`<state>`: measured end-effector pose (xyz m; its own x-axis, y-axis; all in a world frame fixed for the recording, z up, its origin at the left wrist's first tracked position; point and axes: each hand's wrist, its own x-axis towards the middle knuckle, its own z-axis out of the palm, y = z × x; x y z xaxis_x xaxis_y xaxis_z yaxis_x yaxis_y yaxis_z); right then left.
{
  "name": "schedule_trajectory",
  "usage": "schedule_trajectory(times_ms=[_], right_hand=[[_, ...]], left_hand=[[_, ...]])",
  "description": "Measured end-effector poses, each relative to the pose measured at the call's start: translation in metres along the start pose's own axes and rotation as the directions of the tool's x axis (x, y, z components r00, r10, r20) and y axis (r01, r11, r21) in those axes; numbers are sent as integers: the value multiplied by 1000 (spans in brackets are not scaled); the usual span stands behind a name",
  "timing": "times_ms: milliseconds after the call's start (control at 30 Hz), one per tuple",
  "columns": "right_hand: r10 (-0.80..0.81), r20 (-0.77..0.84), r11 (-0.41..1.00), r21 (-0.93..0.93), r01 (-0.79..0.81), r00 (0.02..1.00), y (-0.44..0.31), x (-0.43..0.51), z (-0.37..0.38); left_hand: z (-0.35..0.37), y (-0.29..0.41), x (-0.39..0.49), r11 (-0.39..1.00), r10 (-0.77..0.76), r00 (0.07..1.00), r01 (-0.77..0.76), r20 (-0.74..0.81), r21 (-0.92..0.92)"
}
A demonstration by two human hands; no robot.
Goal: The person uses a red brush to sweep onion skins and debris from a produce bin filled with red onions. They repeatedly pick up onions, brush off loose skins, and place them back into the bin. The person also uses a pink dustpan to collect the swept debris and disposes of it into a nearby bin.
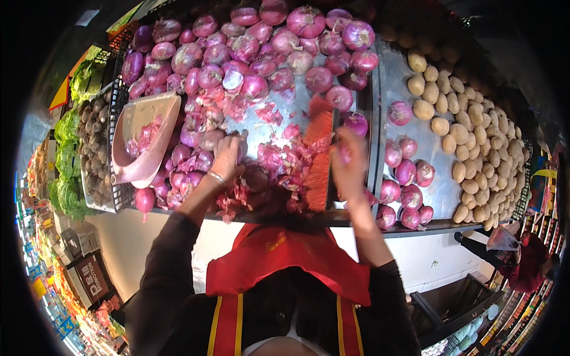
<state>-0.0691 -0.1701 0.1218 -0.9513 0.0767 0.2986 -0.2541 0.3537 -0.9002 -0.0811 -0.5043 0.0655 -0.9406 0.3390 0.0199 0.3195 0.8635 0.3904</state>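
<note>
With its back to the camera, my left hand (226,156) reaches in among the red onions at the front of the display. Its fingers curl down beside a dull onion (211,139); whether they hold anything is hidden. My right hand (349,160), slightly blurred, grips the dark back of a red-bristled brush (318,155). The bristles face left against a heap of loose onion skins (285,164) on the metal surface (285,109). To the left, a pink dustpan (167,144) rests tilted on the onions, with some skins in it.
Red onions (245,49) are piled along the back. Past a dark divider (376,111) on the right lie several onions (405,171) and many potatoes (481,133). Black crate walls (116,133), taro-like roots (94,142) and cabbages (69,178) stand left. A person (525,262) is at far right.
</note>
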Motion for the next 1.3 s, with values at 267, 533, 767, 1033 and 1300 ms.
schedule_trajectory(times_ms=[267, 533, 767, 1033, 1300], right_hand=[[411, 414, 439, 691, -575, 812, -47, -32, 72], [613, -325, 760, -8, -650, 720, 51, -24, -116], [294, -561, 733, -387, -559, 774, 182, 11, -259], [-57, -368, 987, -160, -3, 928, 26, -9, -83], [90, 325, 982, 126, -137, 941, -49, -18, 86]], left_hand=[[-26, 126, 22, 305, -289, 957, 69, -23, -950], [-11, 63, 1, 966, 9, 960, -81, -280, -247], [25, 43, -56, 949, 202, 976, -174, 85, -262], [-11, 52, -20, 533, -258, 943, 318, 208, -784], [-30, 88, 12, 863, 42, 994, 15, 101, -505]])
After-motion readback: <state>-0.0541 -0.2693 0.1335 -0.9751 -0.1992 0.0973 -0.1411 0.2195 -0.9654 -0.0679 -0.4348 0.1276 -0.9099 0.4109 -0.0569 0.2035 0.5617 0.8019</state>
